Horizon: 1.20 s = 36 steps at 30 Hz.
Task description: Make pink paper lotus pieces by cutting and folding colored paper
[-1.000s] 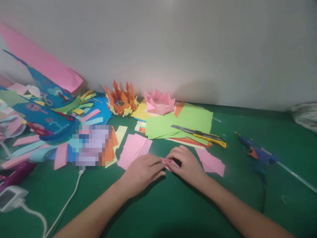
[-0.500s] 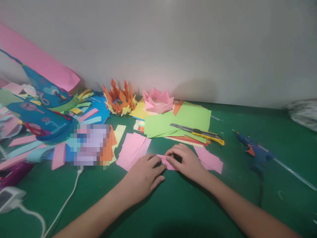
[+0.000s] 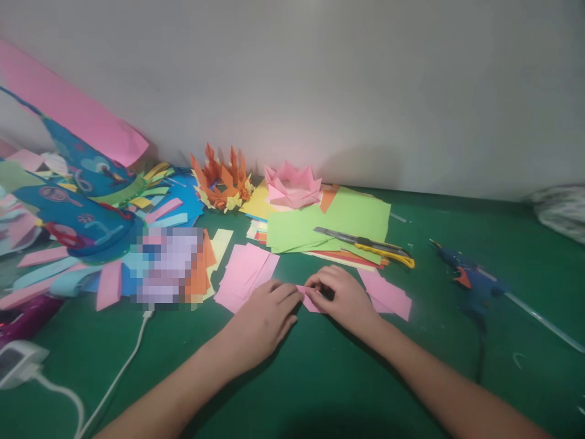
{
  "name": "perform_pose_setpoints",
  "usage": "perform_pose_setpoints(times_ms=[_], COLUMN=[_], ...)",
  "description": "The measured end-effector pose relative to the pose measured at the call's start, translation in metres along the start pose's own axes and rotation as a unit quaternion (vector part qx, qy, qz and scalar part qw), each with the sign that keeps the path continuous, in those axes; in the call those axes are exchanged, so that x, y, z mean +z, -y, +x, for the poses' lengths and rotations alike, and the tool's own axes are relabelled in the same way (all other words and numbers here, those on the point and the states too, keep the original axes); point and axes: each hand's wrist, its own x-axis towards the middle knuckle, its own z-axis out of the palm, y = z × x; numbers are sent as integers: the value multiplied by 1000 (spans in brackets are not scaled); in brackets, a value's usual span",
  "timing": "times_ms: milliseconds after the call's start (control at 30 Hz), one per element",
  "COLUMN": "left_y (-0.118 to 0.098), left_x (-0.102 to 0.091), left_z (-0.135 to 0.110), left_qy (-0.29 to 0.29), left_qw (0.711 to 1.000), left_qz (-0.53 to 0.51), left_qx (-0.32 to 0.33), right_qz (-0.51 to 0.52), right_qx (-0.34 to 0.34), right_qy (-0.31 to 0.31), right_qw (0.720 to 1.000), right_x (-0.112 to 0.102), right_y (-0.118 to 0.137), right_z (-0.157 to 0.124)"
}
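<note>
A small folded piece of pink paper (image 3: 311, 300) lies on the green tabletop between my hands. My left hand (image 3: 267, 320) has its fingers drawn together on the paper's left end; part of that end is hidden under them. At the other end, my right hand (image 3: 340, 299) pinches the paper between thumb and curled index finger. Beyond my left hand lies a stack of pink paper pieces (image 3: 244, 274), and more pink pieces (image 3: 388, 292) sit to the right of my right hand.
Green sheets (image 3: 311, 225) with a yellow utility knife (image 3: 372, 245) lie behind my hands. At the back stand a pink folded-paper ring (image 3: 295, 194) and an orange one (image 3: 223, 198). Blue cone hats (image 3: 95, 228) fill the left; a blue glue gun (image 3: 475, 277) rests at right.
My left hand has shifted slightly along the folded pink paper, its fingers now closer together and covering the left tip. My right hand stays nearly still.
</note>
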Motion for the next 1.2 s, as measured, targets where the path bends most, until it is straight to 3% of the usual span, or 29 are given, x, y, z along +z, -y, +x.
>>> perform_pose_setpoints(times_ms=[533,900,1200], left_y=[-7,-10,-9], left_x=[10,7,7], left_z=[0,2,0], left_qy=[-6,-7,-4], left_qw=[995,997,998], left_qz=[102,77,61], left_qx=[-8,-3,-33], right_qz=[5,-8,-18], right_qx=[-16,-33,-133], right_qy=[-3,-8,-3], right_qw=[1000,999,991], right_x=[1,1,0], right_y=[4,3,-4], right_z=[0,0,1])
